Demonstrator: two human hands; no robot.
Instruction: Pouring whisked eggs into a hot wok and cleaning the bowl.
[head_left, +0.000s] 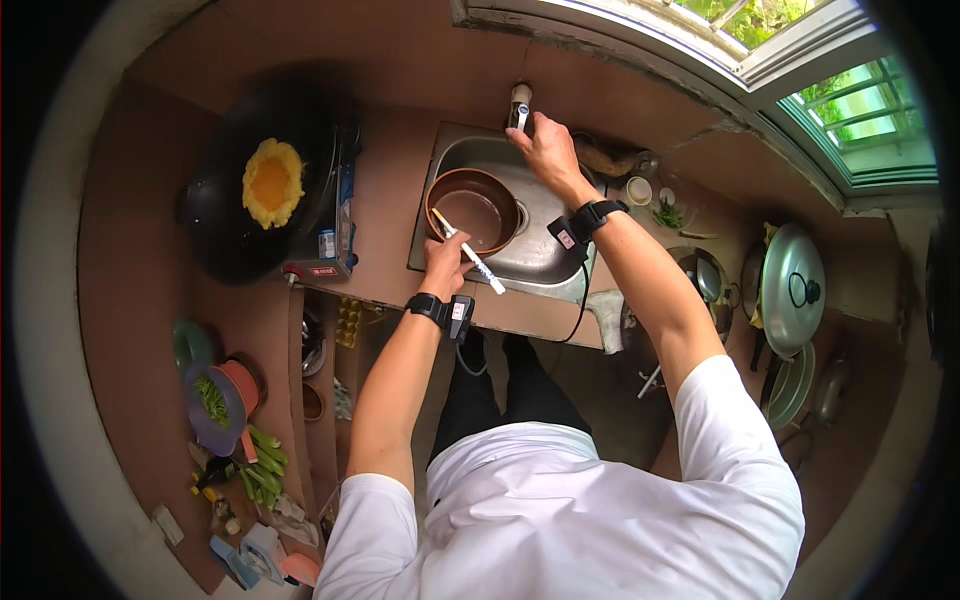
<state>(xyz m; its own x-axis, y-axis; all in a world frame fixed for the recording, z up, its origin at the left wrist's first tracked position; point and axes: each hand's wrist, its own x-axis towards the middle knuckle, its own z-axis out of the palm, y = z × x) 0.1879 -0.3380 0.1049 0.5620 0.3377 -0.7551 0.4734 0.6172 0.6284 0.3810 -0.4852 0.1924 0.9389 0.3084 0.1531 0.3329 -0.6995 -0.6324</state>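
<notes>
My left hand (448, 262) grips the near rim of a round brown bowl (469, 206) held over the left part of a stainless steel sink (551, 259). A pair of pale chopsticks or a similar slim utensil (480, 264), with a blue pattern at one end, lies across that hand and the bowl's rim. The bowl's inside looks wet. At the wall behind the sink, my right hand (546, 146) has its thumb and fingers around the faucet (520, 112), by its lever. Whether water runs is not visible.
Left of the sink, a black wok (217, 225) with a yellow egg (271, 184) stands on a portable gas stove (322, 266). Green vegetables (266, 465) and a bowl of cut greens (212, 401) lie at the lower left. A lidded pan (795, 289) stands right; a cloth (606, 321) hangs at the counter edge.
</notes>
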